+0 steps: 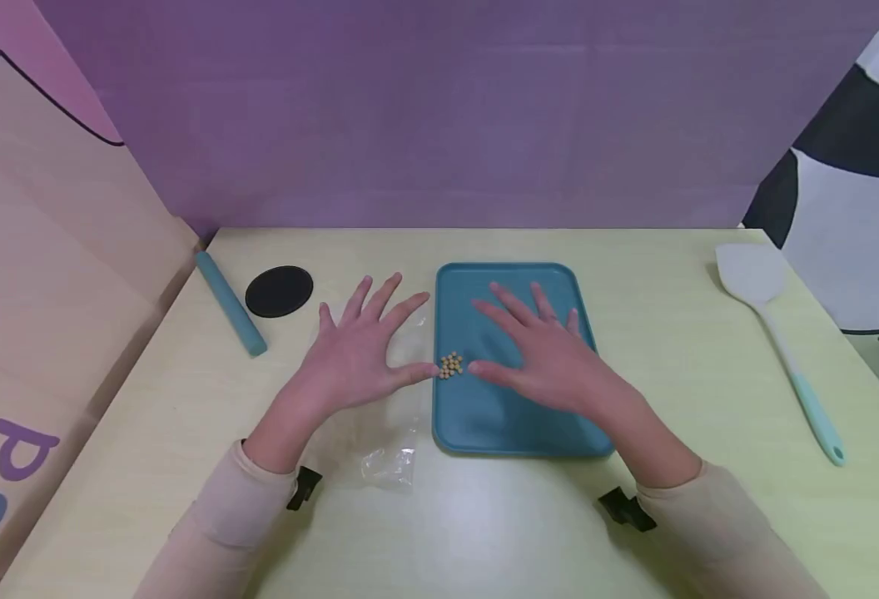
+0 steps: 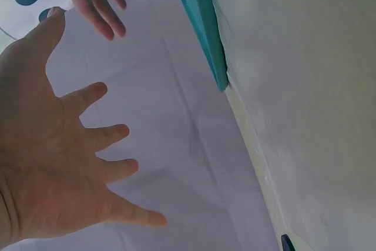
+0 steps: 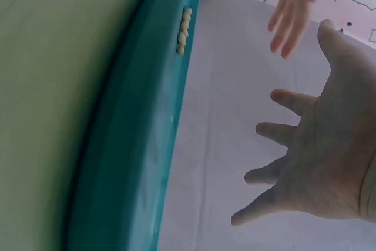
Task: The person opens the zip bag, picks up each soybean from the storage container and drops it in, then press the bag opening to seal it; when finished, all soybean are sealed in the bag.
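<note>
My left hand (image 1: 353, 358) hovers with fingers spread over a clear plastic bag (image 1: 390, 462) lying on the table. Its thumb tip appears at the left rim of a blue tray (image 1: 514, 433) in the head view. Over that tray my right hand (image 1: 548, 358) is held with fingers splayed, grasping nothing. A small cluster of round tan beads or beans (image 1: 450, 365) sits at the tray's left side, between the two thumbs. In the right wrist view the tan pieces (image 3: 184, 30) line up near the tray's edge, apart from the right hand (image 3: 329, 139).
At the left lie a blue rod (image 1: 231, 304) and a black round disc (image 1: 279, 291). A white spatula (image 1: 754, 274) with a light-blue handle rests near the table's right edge. A purple backdrop (image 1: 454, 116) rises behind the table.
</note>
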